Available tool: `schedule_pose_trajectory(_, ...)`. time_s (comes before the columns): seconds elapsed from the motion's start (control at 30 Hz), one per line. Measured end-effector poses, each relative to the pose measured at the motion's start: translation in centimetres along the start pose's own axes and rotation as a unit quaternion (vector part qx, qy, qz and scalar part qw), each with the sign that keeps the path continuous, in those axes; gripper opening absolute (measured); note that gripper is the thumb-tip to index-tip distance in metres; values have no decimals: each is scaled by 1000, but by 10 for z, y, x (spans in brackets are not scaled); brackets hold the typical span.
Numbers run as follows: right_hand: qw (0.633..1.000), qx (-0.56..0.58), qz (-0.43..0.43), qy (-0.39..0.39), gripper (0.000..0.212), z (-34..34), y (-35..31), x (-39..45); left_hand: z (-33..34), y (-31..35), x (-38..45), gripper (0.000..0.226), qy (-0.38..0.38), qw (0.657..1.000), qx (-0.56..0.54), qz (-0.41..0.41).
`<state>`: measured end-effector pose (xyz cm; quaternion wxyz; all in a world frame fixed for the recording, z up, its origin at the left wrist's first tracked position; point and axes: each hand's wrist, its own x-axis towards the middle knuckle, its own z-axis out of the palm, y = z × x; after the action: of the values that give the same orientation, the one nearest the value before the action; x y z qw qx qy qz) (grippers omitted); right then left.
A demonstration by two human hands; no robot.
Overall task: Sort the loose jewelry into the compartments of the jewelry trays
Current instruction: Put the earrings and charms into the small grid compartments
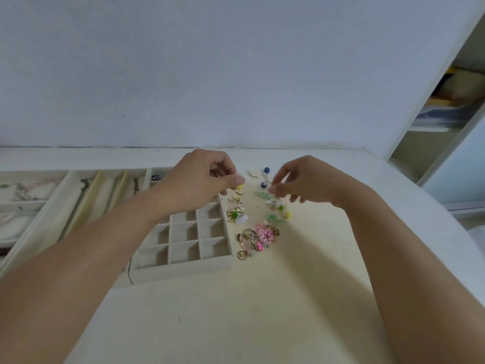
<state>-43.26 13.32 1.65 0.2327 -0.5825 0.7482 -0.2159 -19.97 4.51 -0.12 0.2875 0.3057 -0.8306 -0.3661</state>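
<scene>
On the pale tabletop (pixel 262 298) at centre frame, the left hand (pixel 199 179) pinches a light yellow earring (pixel 240 187); the right hand (pixel 301 179) pinches something tiny, best gripped by its bead.

Two hands over the surface (pixel 262 298), the left (pixel 199 179) and the right (pixel 307 179). Two trays: one gridded tray (pixel 183 267) showing nine open cells in three rows of three, and one long-slot tray (pixel 65 190) beside it. Two blue beads (pixel 267 169), one pink flower (pixel 267 233), two yellow beads (pixel 240 182); the tangled gold rings (pixel 249 236) can't be counted.
</scene>
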Motion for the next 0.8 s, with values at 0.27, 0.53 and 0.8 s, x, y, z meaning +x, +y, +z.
schedule_pose_trajectory(0.27,987,-126,50,-81,19,1,12,2,0,-4,0,13,-25,999,-12,-39)
schedule_pose_trajectory(0.53,993,-113,25,-37,21,-5,14,2,-13,-1,1,9,-38,998,-17,-40)
schedule_pose_trajectory(0.8,991,56,-121,-10,19,26,-66,12,-75,-8,-15,10,47,996,-38,-65)
